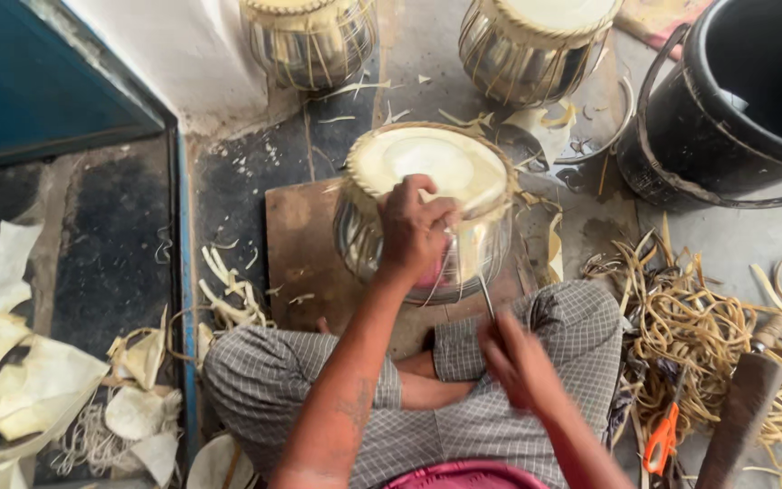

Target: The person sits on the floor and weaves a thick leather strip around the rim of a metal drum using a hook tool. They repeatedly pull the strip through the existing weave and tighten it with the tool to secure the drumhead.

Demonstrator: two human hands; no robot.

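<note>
Person sits cross-legged on the floor [726, 240], checked trousers at 6 o'clock. Step in hand, as judged: lacing or tightening the strap on the drum [427, 213], mid-pull.

Right hand [519, 362], nearest, at about 5 o'clock, is motion-blurred over the right knee. Fingers look curled around a thin strap [484, 294] that runs up to the drum's side; how tight that grip is cannot be told through the blur. Forearm comes in from the bottom edge, angled up toward 11 o'clock.

Left hand [416, 231], centre frame, reaches further out, arm almost straight from 6 to 12. Palm lies over the near rim of the drum, fingers bent and closed on the lacing at the edge, thumb on the pale skin top. Wrist bent slightly down, pressing.

The drum stands upright on a wooden board [296, 244], just beyond the crossed shins, metal shell shiny, woven ring around the head.

Next move, judged: needs the left hand to steady the shell while the right draws the strap taut along its line, without twisting the drum off the board.

Around: orange scissors [661, 439] and a wooden mallet [742, 407] at 4 o'clock, beside a tangle of strips [708, 326]. Pale hide scraps [11, 362] at 8 o'clock. Further off, black bucket [726, 118] at 2 o'clock, two more drums at 12: left drum [309, 41] and right drum [531, 45].
</note>
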